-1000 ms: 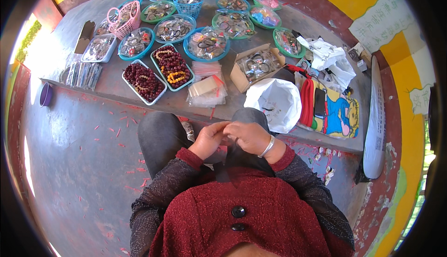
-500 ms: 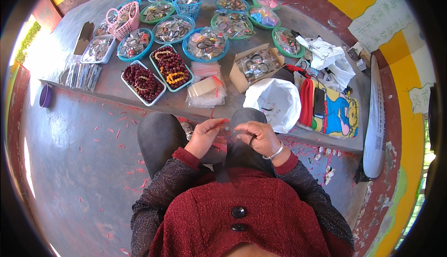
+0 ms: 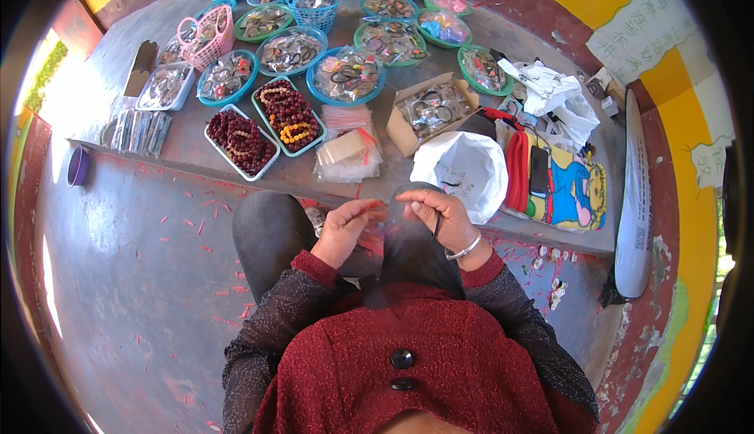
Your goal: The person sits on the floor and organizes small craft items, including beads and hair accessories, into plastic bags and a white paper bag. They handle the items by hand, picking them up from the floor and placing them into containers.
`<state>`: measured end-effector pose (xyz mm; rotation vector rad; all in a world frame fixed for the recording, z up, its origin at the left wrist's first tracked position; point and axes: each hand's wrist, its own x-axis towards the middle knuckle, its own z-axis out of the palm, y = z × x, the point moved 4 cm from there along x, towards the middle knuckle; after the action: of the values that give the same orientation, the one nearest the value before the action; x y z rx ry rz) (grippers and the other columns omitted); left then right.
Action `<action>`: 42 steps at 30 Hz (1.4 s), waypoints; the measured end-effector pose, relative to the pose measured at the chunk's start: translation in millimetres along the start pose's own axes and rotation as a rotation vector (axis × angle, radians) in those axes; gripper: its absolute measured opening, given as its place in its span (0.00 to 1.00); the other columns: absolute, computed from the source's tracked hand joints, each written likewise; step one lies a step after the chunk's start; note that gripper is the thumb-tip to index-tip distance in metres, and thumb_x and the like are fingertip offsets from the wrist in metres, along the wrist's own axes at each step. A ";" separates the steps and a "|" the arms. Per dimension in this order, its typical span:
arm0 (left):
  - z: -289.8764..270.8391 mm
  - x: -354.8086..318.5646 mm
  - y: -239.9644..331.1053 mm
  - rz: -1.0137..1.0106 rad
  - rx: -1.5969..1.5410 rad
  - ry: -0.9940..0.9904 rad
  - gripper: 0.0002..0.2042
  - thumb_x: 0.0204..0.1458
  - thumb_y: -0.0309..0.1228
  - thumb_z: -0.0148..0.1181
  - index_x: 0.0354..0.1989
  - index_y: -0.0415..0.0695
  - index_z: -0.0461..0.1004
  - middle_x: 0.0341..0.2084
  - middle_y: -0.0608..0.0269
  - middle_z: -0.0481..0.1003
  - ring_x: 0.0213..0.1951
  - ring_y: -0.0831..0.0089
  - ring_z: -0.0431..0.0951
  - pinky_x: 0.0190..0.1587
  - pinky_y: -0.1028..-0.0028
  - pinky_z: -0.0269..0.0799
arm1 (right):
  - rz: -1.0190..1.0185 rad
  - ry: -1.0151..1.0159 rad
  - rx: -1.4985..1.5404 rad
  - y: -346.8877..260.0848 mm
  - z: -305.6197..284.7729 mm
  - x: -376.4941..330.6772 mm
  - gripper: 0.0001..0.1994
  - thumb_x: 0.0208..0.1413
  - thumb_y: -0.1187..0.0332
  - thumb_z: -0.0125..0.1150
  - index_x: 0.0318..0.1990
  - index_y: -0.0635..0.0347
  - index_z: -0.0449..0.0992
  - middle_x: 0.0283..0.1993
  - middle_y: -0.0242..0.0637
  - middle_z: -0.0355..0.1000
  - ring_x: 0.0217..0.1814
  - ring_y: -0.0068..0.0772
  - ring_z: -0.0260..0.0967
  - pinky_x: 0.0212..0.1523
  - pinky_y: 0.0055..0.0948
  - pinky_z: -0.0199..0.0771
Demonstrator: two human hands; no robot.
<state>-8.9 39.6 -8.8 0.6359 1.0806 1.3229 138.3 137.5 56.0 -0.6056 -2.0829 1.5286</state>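
Over the person's lap, I have both hands in view, facing each other with a narrow gap between their fingertips. The left hand [image 3: 345, 230] is half curled, thumb and fingers bent close together; I see a faint clear sheen at its tips, but I cannot tell what, if anything, it grips. The right hand [image 3: 446, 222] points its index finger toward the left one, thumb a little apart below, other fingers folded in; a thin black band [image 3: 437, 225] shows as a dark strip against those folded fingers, which hold it. A silver bangle [image 3: 464, 247] circles the right wrist.

Just beyond the right hand I see a white bag [image 3: 428, 157] standing open, and past it a cardboard box [image 3: 404, 130] of packets. Ahead of the left hand lies a pile of clear bags [image 3: 345, 168], with two trays of dark red beads [image 3: 243, 139] to its left. Right of the right hand, a black phone [image 3: 539, 168] rests on a bright towel [image 3: 577, 194]. Farther ahead of both hands, I find many basins of packets [image 3: 357, 100].
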 end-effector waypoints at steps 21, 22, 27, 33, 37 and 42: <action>3.0 -2.5 7.0 0.175 0.085 0.106 0.12 0.55 0.32 0.48 0.42 0.37 0.70 0.31 0.61 0.75 0.32 0.78 0.74 0.32 0.79 0.68 | 0.343 0.087 0.282 45.4 15.2 -11.1 0.04 0.52 0.70 0.56 0.32 0.61 0.72 0.25 0.30 0.70 0.17 0.15 0.59 0.17 0.15 0.57; 2.8 -2.2 9.4 0.141 0.071 0.069 0.14 0.55 0.35 0.48 0.43 0.37 0.69 0.33 0.61 0.75 0.33 0.79 0.73 0.32 0.79 0.68 | 0.365 0.107 0.413 42.5 14.4 -10.0 0.05 0.53 0.69 0.56 0.32 0.61 0.72 0.25 0.29 0.70 0.16 0.15 0.59 0.16 0.15 0.56; 8.7 -2.9 11.3 0.092 0.095 -0.125 0.23 0.53 0.47 0.48 0.46 0.38 0.67 0.38 0.62 0.73 0.36 0.81 0.70 0.37 0.79 0.66 | 0.438 0.211 0.588 46.8 11.7 -9.8 0.05 0.55 0.68 0.53 0.33 0.60 0.69 0.25 0.30 0.71 0.12 0.16 0.58 0.13 0.15 0.54; 16.1 -2.9 8.3 -0.017 0.069 -0.087 0.12 0.53 0.28 0.52 0.42 0.34 0.70 0.36 0.62 0.73 0.36 0.80 0.71 0.41 0.79 0.67 | 0.446 0.327 0.481 44.4 16.0 -11.0 0.05 0.55 0.69 0.52 0.34 0.60 0.69 0.27 0.33 0.72 0.11 0.18 0.60 0.11 0.14 0.53; 10.9 0.4 3.6 0.038 0.205 -0.048 0.09 0.53 0.26 0.51 0.39 0.33 0.72 0.30 0.64 0.75 0.32 0.81 0.72 0.37 0.81 0.68 | 0.458 0.370 0.553 45.2 16.4 -11.5 0.05 0.54 0.68 0.54 0.34 0.59 0.68 0.28 0.34 0.72 0.12 0.19 0.61 0.10 0.14 0.54; 4.2 5.9 -16.6 -0.089 -0.033 0.018 0.08 0.52 0.25 0.52 0.36 0.34 0.73 0.28 0.63 0.75 0.32 0.80 0.73 0.36 0.81 0.69 | 0.456 0.417 0.642 42.4 17.9 -13.0 0.05 0.54 0.68 0.54 0.34 0.58 0.68 0.30 0.37 0.73 0.11 0.19 0.61 0.10 0.14 0.54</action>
<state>1.6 43.0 -23.1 0.5466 1.0873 1.2688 140.3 128.0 9.1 -1.0672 -1.0961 1.9729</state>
